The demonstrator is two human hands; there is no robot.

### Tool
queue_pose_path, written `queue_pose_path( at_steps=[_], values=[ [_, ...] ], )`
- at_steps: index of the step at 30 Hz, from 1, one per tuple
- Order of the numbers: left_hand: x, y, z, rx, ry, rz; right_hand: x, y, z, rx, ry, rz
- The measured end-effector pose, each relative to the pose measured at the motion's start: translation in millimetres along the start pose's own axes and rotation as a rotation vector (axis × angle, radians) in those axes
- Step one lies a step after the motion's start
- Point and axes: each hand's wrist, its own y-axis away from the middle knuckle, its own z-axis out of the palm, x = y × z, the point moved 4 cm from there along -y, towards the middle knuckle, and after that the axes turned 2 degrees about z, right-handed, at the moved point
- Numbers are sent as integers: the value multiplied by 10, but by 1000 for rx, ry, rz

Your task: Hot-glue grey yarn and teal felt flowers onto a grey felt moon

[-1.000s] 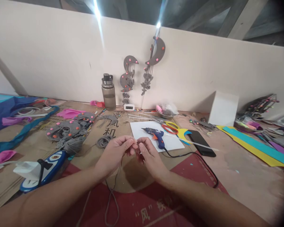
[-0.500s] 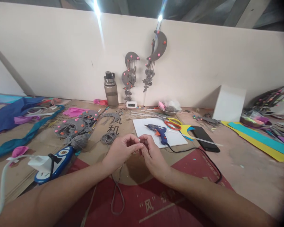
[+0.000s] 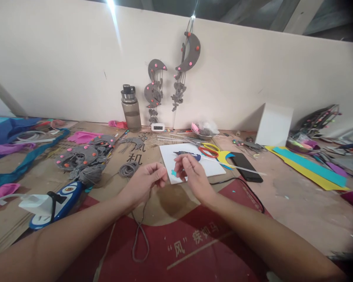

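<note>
My left hand (image 3: 150, 179) is closed in a pinch above the cardboard, and a grey cord (image 3: 140, 235) hangs below it and loops onto the red print. Apart from it, my right hand (image 3: 190, 172) has curled fingers over the near edge of a white board (image 3: 210, 168); what they hold, if anything, is too small to make out. Behind my right hand lies a blue glue gun (image 3: 194, 156), partly hidden. A small turquoise piece (image 3: 173, 172) rests on the board beside my right fingers. The coil of grey cord (image 3: 128, 169) lies left of my left hand.
Scissors (image 3: 209, 150), a black phone (image 3: 246, 166) and a yellow crescent (image 3: 225, 158) lie to the right. A bottle (image 3: 131, 111) and small clock (image 3: 158, 127) stand at the back. Left are grey felt crescents (image 3: 82, 154) and a blue power strip (image 3: 66, 197). Two crescent ornaments (image 3: 195, 51) hang on the wall.
My hands were together and have moved apart. The turquoise piece on the board now shows, while my right hand covers more of the glue gun. The view has shifted slightly right.
</note>
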Motion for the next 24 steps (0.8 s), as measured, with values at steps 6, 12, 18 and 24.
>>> queue_pose_path(
  at_steps=[6, 12, 18, 24],
  values=[
    [-65, -61, -81, 77, -8, -34, 47, -235, -296, 62, 595, -177],
    [-160, -100, -147, 79, -190, -5, 268, -226, -257, -170, 1264, -59],
    [-215, -77, -120, 60, -299, -133, 289, -212, -231, -221, 1358, -7],
    [-224, -86, -134, 61, -299, -139, 306, -223, -274, -140, 1289, -59]
  ],
)
